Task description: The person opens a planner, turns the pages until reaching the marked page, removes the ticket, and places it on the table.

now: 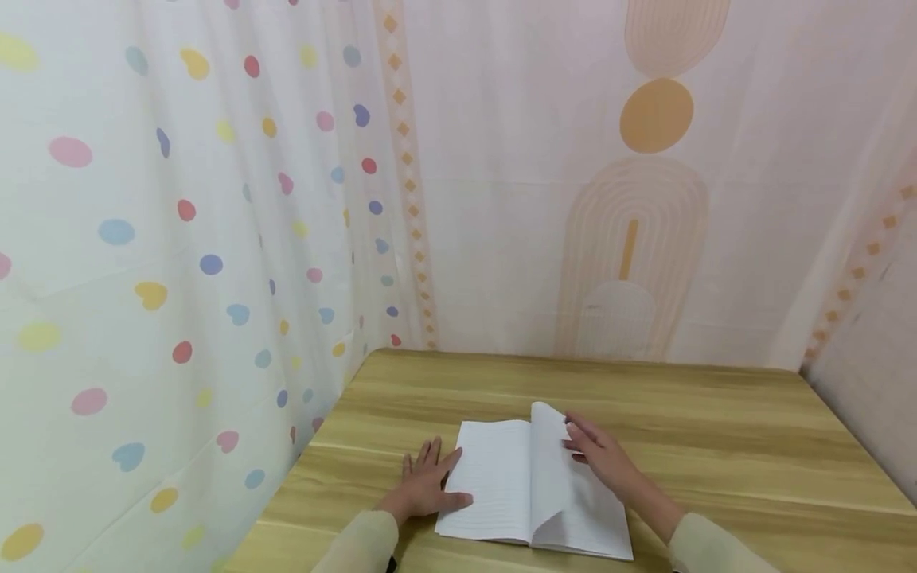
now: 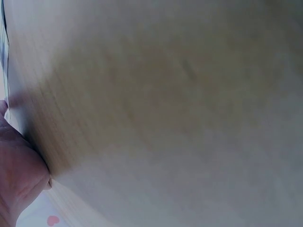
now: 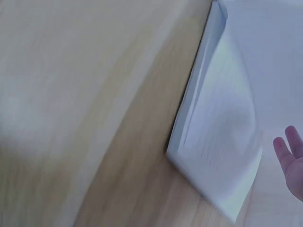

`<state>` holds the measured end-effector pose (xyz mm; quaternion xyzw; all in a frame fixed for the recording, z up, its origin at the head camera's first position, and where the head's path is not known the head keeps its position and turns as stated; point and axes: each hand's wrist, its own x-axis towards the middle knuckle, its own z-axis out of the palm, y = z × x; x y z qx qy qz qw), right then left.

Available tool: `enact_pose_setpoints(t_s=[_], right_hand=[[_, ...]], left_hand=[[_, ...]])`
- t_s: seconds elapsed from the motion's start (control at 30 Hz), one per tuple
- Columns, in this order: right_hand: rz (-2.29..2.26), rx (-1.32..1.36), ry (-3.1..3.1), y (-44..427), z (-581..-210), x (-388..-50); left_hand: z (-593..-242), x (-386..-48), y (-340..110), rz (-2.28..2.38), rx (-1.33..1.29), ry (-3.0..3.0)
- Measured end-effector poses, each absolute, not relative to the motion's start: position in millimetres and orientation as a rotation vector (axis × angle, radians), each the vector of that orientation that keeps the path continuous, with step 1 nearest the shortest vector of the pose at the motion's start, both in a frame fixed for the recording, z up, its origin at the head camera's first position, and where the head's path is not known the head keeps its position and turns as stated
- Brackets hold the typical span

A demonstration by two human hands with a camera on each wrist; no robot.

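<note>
An open notebook (image 1: 494, 477) with white lined pages lies on the wooden table. One page (image 1: 548, 469) stands raised near the spine, its lower corner curling; the right wrist view shows this lifted page (image 3: 222, 109) bowed and slightly blurred. My left hand (image 1: 430, 481) rests spread at the notebook's left edge, thumb on the left page and other fingers pointing away on the table. Beside the raised page's upper right edge is my right hand (image 1: 605, 461), fingers toward the page and loosely extended. Whether the fingertips touch the paper is unclear. Only part of the left hand (image 2: 19, 170) shows in the left wrist view.
The wood-grain table (image 1: 752, 446) extends around the notebook on all sides. A dotted curtain (image 1: 215, 263) hangs along the left, and a pale patterned curtain (image 1: 494, 199) hangs behind the table's far edge.
</note>
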<state>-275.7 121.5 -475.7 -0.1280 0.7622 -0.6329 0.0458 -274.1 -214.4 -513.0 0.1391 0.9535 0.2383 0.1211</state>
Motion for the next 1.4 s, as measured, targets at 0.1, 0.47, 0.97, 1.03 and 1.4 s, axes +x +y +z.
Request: enact_pose_setpoints(t_s=[0.1,0.47,0.97,1.03,1.4], right_hand=[[-1.93,-0.484,2.256,110,-475,-272],[-1.435,-0.773,2.484,81,-489,-260],[-1.392,-0.862,2.626,96,-495,-265],[-1.406,-0.808,2.659,102,-497,-267],[-1.131,-0.502,2.914,154,-510,-290]], left_hand=[[-514,-274,-215,0.7,0.401,2.784],[-516,-276,-211,0.835,0.345,2.797],[-517,-276,-214,0.754,0.381,2.793],[-517,-276,-215,0.77,0.397,2.786],[-514,-274,-215,0.819,0.368,2.752]])
